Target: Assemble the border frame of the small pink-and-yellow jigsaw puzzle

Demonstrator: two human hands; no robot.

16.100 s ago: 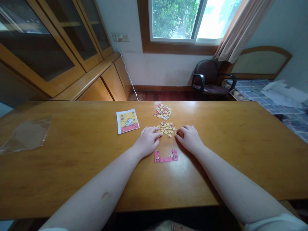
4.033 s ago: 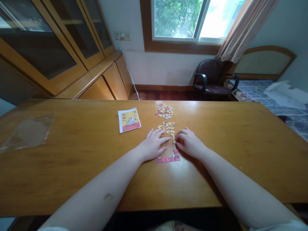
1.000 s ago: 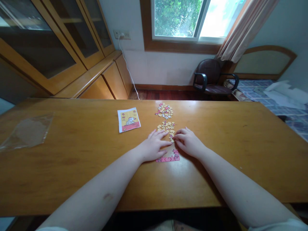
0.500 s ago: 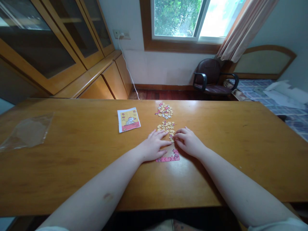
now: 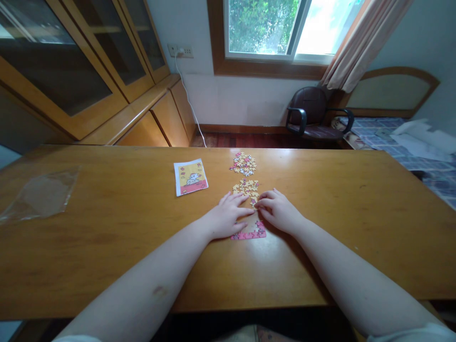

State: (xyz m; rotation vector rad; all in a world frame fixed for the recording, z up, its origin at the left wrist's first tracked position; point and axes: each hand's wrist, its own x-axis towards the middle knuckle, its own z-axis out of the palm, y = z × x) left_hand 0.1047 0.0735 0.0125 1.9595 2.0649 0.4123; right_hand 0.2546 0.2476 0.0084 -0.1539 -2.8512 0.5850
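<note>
Fingers (image 5: pixel 245 212) beside knobbed yellow jigsaw pieces (image 5: pixel 245 185), glossy wooden table (image 5: pixel 228 275) beneath

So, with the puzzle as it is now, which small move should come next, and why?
Perhaps the right hand should slide the loose piece just beside it toward the joined pink section. That piece lies between the yellow pile and the pink section, and bare table shows inside the section's corner. Whether it fits, I cannot tell.
</note>
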